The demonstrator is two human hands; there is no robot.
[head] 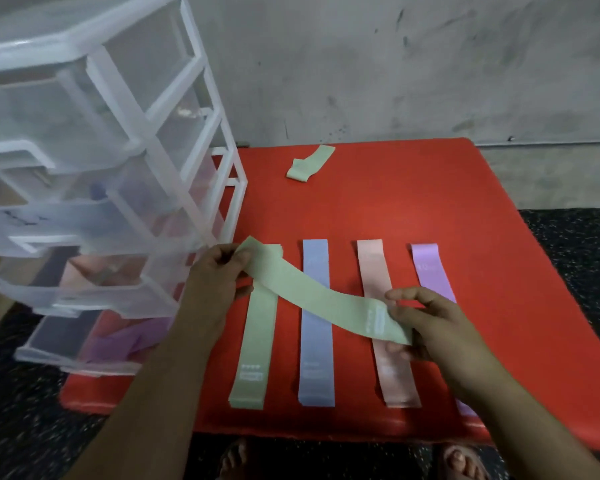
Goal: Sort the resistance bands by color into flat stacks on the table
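left grip (215,271) and right grip (426,327) each pinch one end of a green band (312,292), held over the flat green band (257,341), blue band (316,358) and pink band (374,268) on the red tabletop (395,202); a purple band (430,268) lies beside them, a folded green band (309,162) farther back.

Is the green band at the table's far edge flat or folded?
Folded: the far green band doubles over itself at one end.

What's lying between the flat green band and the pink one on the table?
Head view: the blue band lies flat between them, apart from both. The held green band crosses above it.
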